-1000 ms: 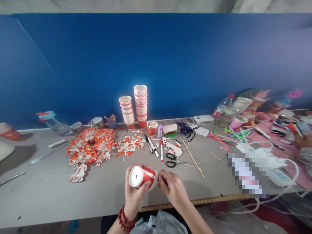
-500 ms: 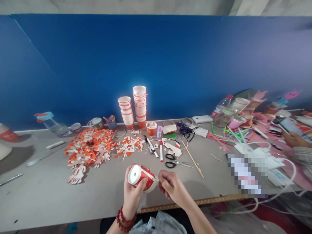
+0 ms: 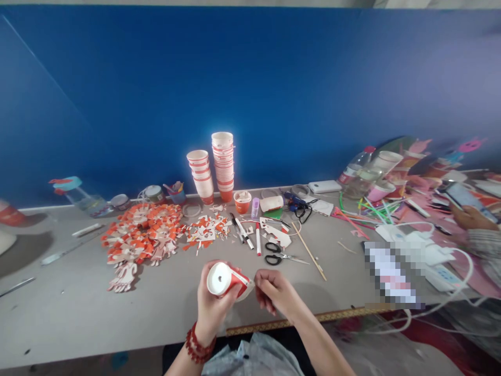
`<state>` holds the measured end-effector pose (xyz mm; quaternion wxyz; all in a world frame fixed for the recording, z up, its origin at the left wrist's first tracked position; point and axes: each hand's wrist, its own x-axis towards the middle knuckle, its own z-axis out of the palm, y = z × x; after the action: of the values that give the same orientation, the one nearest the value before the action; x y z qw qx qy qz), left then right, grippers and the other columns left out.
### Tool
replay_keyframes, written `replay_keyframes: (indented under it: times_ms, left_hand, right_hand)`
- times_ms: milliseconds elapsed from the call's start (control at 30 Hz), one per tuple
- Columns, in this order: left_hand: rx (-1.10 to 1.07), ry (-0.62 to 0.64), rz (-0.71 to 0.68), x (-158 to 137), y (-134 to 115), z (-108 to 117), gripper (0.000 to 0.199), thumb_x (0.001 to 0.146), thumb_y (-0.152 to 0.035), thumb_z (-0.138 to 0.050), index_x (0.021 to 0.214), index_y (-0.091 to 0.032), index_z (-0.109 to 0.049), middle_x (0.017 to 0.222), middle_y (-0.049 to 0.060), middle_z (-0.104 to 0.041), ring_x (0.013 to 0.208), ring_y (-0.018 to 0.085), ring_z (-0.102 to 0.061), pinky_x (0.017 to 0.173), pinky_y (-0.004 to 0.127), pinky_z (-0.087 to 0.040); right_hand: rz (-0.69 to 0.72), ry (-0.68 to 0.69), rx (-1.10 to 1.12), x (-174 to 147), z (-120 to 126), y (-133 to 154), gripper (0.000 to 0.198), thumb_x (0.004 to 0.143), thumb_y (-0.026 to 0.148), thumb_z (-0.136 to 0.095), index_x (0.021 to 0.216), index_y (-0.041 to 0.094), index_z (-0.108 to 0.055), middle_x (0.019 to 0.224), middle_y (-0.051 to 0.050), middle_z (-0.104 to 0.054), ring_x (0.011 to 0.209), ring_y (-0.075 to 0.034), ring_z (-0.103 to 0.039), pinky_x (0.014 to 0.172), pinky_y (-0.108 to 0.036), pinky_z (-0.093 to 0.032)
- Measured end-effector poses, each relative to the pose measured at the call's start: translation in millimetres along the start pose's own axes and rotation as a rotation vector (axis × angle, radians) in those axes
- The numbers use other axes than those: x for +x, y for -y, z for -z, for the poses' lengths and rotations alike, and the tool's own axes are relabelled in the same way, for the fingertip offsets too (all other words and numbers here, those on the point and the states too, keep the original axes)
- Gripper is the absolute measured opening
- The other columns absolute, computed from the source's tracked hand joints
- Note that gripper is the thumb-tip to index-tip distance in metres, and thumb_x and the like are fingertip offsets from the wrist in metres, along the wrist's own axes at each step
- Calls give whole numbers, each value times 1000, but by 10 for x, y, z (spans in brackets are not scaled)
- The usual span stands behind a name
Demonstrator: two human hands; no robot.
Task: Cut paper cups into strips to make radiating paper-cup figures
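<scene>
My left hand is wrapped round a red and white paper cup, thumb along its side. The cup lies tilted, its white base turned up towards me with a small dark hole in it, its mouth pointing right. Close by the rim, my right hand is closed with thumb and forefinger pinched together; whatever they hold is too small to make out. Beyond the hands lie black-handled scissors, a red-capped marker, a black marker and a thin wooden stick.
Two stacks of paper cups stand against the blue partition. Left lies a heap of orange and white paper cut-outs, beside paper scraps. A glue gun lies behind. Right are a power strip, a phone and another person's hand.
The view has tipped slightly downward, so the table sits a little higher in the picture. The cup's base faces me slightly more; both hands keep nearly the same places.
</scene>
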<state>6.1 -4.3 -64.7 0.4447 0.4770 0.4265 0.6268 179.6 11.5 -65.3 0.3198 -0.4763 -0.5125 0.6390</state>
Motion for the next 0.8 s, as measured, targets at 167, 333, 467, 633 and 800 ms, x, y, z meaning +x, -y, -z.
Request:
replay_keyframes:
  times_ms: [167,333,467,633,800]
  left_hand:
    - [47,77,-211,-3,-13,32,50,68,-23,-79,110,-23,-52,105,9,-68,99,29,-66,88,45,-51]
    - [-127,149,-256,-80,79,67,58,67,-49,-78,113,-23,-54,111,12,-65,111,34,-58,101,56,-39]
    - [-382,202,1,5,22,166,65,78,-77,-40,96,-19,-64,108,14,-62,106,34,-58,91,51,-48]
    - [29,441,329,330,-207,247,33,85,-44,-61,105,-19,-66,102,11,-65,87,23,-63,76,32,-51]
    - [458,693,264,484,-248,156,18,85,-32,-58,79,-17,-65,76,0,-62,73,15,-56,67,23,-43]
  right_hand:
    - [146,15,-16,24,0,-72,20,87,28,-41,70,20,-47,54,5,-55,38,-7,-44,38,-16,-33]
    - [209,-2,-172,3,19,-40,20,89,27,-43,70,20,-47,55,5,-51,43,-9,-44,44,-18,-34]
    - [441,-159,-606,-41,76,92,21,90,20,-46,70,20,-51,61,3,-50,56,-12,-47,54,-22,-32]
    - [661,-117,-950,-26,97,165,19,90,16,-45,74,19,-53,68,-1,-56,63,-15,-50,60,-24,-32]
    - [764,-84,-1106,24,92,100,18,86,11,-48,71,19,-51,68,0,-55,64,-15,-48,59,-25,-30]
